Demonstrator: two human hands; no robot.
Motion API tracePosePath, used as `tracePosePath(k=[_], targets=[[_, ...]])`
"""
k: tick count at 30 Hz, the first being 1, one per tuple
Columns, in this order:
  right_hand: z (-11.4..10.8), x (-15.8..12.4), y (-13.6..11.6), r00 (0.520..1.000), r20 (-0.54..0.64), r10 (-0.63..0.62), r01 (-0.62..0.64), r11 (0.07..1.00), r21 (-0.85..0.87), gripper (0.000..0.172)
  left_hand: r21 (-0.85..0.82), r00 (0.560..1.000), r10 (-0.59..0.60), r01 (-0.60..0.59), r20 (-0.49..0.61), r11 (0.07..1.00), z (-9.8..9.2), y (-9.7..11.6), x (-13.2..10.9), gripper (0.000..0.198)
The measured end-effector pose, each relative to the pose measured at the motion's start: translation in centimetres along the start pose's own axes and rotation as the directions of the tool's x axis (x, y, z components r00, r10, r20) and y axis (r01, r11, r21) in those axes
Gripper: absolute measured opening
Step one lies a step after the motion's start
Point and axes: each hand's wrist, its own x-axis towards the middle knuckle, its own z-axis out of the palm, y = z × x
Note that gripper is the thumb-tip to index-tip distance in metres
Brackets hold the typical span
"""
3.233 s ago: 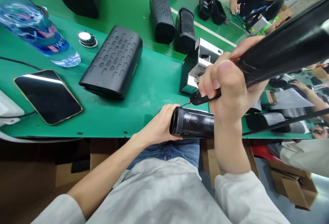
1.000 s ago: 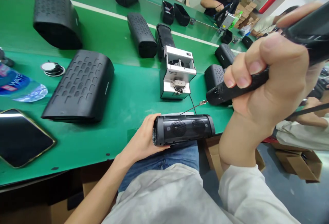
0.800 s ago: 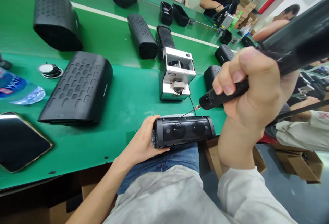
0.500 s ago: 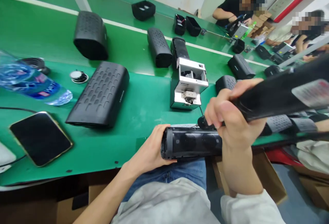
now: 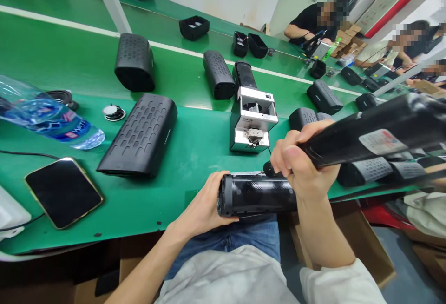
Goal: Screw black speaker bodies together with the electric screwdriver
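My left hand (image 5: 208, 200) is wrapped round the left end of a black speaker body (image 5: 259, 194), which lies on its side at the table's front edge above my lap. In my right hand (image 5: 302, 160) is a black electric screwdriver (image 5: 369, 132) with a white label, its rear reaching up to the right. The dark nose of the screwdriver shows just over the speaker body's upper edge; whether its bit touches a screw is hidden. Behind them stands a silver screw feeder (image 5: 253, 120). A black speaker with a dimpled shell (image 5: 141, 134) lies to the left.
A phone (image 5: 64, 192), a water bottle (image 5: 52, 118) and a small round speaker driver (image 5: 114, 112) lie at the left. More speakers (image 5: 219, 74) stand along the green table (image 5: 174, 206). Co-workers (image 5: 313, 25) sit at the far right. A cardboard box (image 5: 365, 243) is below the edge.
The view has shifted slightly. My right hand and the screwdriver sit a little farther left and the tool's rear is lower. My left hand keeps its hold on the speaker body.
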Motion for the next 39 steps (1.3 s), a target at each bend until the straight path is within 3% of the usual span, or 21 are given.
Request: tracePosePath(k=[6,8,11,14,19,24,29,33,35,39], targets=[[-0.4,2.3,-1.8,0.998,-0.025,0.052,-0.053,0.996,-0.067,0.024,0.054,0.999,0.031,-0.031,-0.012,0.998,0.0,0.2,0.2,0.107],[-0.5,4.0,-2.9,0.990,-0.130,-0.050,0.038,0.995,-0.093,0.027,0.061,0.999,0.034,-0.033,-0.004,0.998,0.0,0.3,0.2,0.106],[-0.4,6.8,-3.1,0.926,-0.274,-0.258,0.218,0.961,-0.168,0.027,0.060,1.000,0.026,-0.026,0.003,0.998,0.0,0.4,0.1,0.104],[-0.2,8.5,-1.2,0.907,-0.254,-0.337,0.274,0.928,-0.253,0.033,0.056,1.000,0.013,-0.012,-0.005,0.998,-0.1,0.6,0.1,0.104],[0.3,8.7,2.6,0.910,-0.238,-0.339,0.256,0.912,-0.320,0.038,0.061,1.000,0.019,-0.018,-0.020,0.998,0.0,0.4,0.0,0.105],[0.2,9.2,3.6,0.905,-0.260,-0.337,0.224,0.897,-0.382,0.040,0.064,1.000,0.026,-0.025,-0.015,0.998,0.1,0.2,0.0,0.105],[-0.3,9.4,2.9,0.948,-0.263,-0.180,0.062,0.913,-0.402,0.050,0.071,1.000,0.021,-0.020,-0.012,0.997,0.0,0.5,0.0,0.103],[-0.9,8.9,2.2,0.951,-0.288,-0.113,0.000,0.932,-0.363,0.062,0.075,1.000,0.013,-0.012,-0.015,0.997,-0.2,0.6,0.1,0.101],[-1.4,8.4,1.1,0.952,-0.287,-0.108,0.004,0.940,-0.342,0.058,0.076,1.000,0.010,-0.009,-0.014,0.997,-0.2,0.5,0.1,0.100],[-2.6,6.8,-2.6,0.952,-0.263,-0.156,0.079,0.956,-0.283,0.032,0.096,1.000,0.021,-0.020,-0.001,0.995,-0.1,0.2,0.2,0.099]])
